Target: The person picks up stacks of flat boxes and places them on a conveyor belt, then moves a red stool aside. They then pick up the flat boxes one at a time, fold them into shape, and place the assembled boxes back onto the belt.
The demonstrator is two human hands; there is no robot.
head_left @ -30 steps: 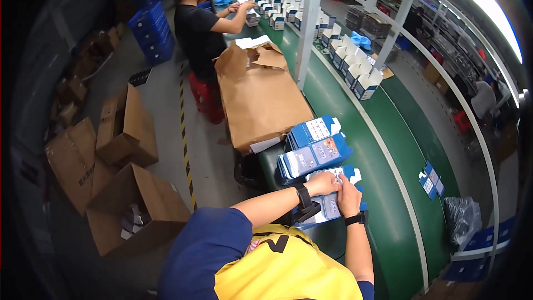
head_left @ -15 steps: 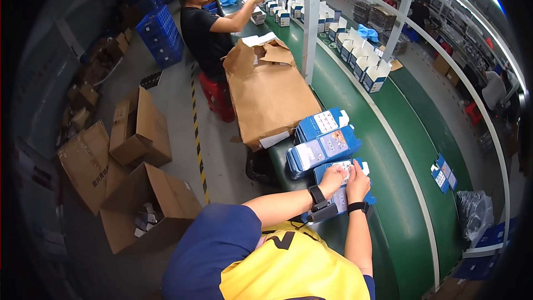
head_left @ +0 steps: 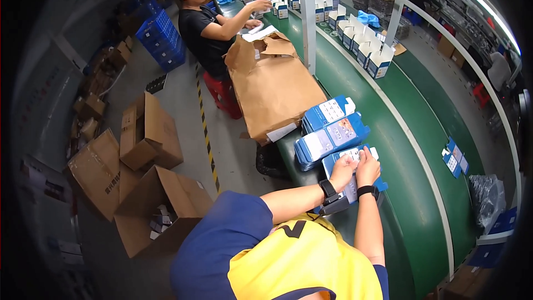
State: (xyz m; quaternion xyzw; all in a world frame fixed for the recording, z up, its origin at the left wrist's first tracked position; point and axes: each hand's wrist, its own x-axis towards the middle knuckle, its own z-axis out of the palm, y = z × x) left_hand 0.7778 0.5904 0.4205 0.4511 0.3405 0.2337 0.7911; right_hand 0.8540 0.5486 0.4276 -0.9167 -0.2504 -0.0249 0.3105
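Observation:
My left hand point(head_left: 342, 173) and my right hand point(head_left: 367, 168) meet, thumbs and fingers pinched together, over a stack of flat blue printed cartons point(head_left: 349, 190). Both look closed on something too small to make out between the fingertips. The wrists rest close to the cartons, and my hands cover much of the top one. Just beyond them lies a second stack of flat blue cartons point(head_left: 320, 143), with a pale panel and a coloured picture on top. Farther on is another blue carton stack point(head_left: 327, 113) with a white panel.
A large torn brown paper package point(head_left: 277, 89) lies beyond the stacks. Folded white-and-blue boxes point(head_left: 381, 62) stand along the green conveyor point(head_left: 383, 128). One flat carton point(head_left: 455, 159) lies at right. A metal post point(head_left: 308, 28) rises beside the belt. Another person point(head_left: 200, 28) works ahead; cardboard boxes point(head_left: 161, 205) stand left.
The whole view has shifted, so most things sit farther right. My hands stay pinched together over the same stack. The other person's second hand now shows near the package.

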